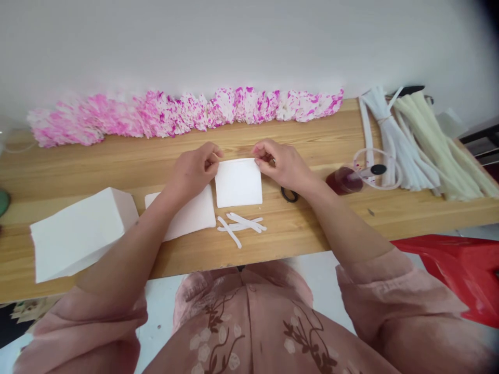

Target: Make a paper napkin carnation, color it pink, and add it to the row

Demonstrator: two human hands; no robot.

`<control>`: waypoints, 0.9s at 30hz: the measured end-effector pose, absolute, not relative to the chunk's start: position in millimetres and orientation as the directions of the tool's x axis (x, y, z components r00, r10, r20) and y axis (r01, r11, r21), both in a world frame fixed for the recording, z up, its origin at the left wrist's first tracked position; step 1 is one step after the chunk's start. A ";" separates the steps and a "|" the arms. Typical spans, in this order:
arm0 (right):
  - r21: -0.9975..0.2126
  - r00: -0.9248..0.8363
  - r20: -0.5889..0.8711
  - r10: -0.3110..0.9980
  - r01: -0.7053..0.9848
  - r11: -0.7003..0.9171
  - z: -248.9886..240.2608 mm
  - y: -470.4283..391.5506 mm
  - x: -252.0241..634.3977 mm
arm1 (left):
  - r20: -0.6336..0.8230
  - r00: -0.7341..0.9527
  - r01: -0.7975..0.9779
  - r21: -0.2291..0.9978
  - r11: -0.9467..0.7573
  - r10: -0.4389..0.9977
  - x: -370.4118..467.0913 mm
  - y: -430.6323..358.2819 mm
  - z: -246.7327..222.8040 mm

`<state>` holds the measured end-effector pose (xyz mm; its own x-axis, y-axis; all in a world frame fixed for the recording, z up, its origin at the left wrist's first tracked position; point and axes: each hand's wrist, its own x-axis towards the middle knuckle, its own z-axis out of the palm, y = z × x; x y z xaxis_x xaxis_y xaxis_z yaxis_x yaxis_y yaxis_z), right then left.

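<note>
A small white square sheet lies on the wooden table, its far edge looking folded or rolled. My left hand pinches its far left corner with curled fingers. At the far right corner, my right hand has thumb and fingers closed on the same sheet. Several short white strips lie crossed just below it. Under my left forearm rests a flat white stack. Black scissor handles show beside my right wrist, the rest hidden by the hand.
A tall white stack sits at the left. Pink and white crumpled flowers line the wall. On the right are a bottle of dark red liquid with a tube, white strip bundles, cream strips and a red bag.
</note>
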<state>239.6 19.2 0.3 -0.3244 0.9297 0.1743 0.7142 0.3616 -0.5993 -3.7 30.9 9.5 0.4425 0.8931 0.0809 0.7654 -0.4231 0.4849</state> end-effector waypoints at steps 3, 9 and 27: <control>-0.578 -0.348 0.176 0.921 0.720 0.383 0.1 19.7 240.3 | 0.090 0.375 0.763 0.535 -0.363 0.923 -3.1 30.4 9.7; -0.586 -0.385 0.201 0.901 0.690 0.426 -2.7 21.0 242.5 | 0.047 0.414 0.757 0.537 -0.372 0.909 -3.0 30.6 9.5; -0.446 -0.496 0.260 0.828 0.699 0.559 -10.6 22.6 246.5 | 0.076 0.505 0.837 0.201 -0.509 0.860 6.2 28.1 10.4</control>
